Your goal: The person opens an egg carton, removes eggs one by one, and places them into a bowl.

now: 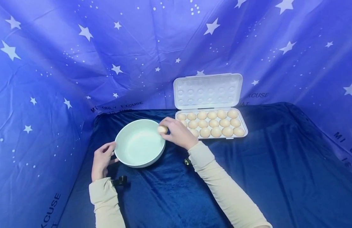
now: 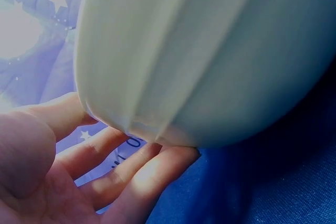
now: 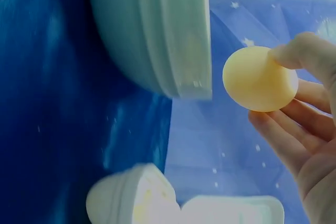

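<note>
I see right hand [image 1: 178, 133] pinching egg [image 1: 162, 129] at bowl [image 1: 127, 155] rim, just outside. Left hand [image 1: 102, 160] open, straight fingers touching bowl's left wall. Bowl holds nothing. Tray [image 1: 245, 128] behind, lid up, nearly full of eggs.

You are working in a staged recording booth, not a real kitchen. A blue star-printed backdrop [image 1: 170, 47] with printed lettering wraps the far side and both the left and right sides. The worktop [image 1: 272, 164] is draped in dark blue velvet. Only kitchen props sit on it: a pale green bowl [image 1: 139, 144] and, to its right, an open egg box [image 1: 211, 122].
</note>
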Available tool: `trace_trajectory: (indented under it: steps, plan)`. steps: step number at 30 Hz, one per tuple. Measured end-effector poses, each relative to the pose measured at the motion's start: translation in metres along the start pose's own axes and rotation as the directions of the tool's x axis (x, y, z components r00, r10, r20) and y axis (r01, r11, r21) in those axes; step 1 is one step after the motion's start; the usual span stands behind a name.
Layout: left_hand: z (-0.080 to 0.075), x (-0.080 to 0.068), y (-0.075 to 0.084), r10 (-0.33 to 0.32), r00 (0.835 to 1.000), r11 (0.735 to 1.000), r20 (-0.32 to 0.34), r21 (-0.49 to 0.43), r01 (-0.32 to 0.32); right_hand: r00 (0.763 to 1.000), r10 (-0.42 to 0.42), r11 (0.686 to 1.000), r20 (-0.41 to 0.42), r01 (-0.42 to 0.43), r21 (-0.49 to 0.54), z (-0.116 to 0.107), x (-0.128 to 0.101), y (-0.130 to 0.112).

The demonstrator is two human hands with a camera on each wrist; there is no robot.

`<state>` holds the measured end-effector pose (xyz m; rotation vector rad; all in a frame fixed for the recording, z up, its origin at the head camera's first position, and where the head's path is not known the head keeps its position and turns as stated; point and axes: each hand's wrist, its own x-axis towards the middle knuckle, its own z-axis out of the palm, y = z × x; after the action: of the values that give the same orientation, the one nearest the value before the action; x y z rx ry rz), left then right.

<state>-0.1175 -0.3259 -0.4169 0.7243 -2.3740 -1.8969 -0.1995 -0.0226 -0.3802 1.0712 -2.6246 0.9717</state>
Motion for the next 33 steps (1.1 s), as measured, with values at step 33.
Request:
trace_trajectory:
  steps: [33]
  plan:
    - [-0.003, 0.003, -0.002, 0.002, 1.0, 0.998, 0.004, -0.061, -0.002, 0.936, -0.027, 0.949, 0.35, 0.134, -0.286, 0.058, 0.03, -0.017]
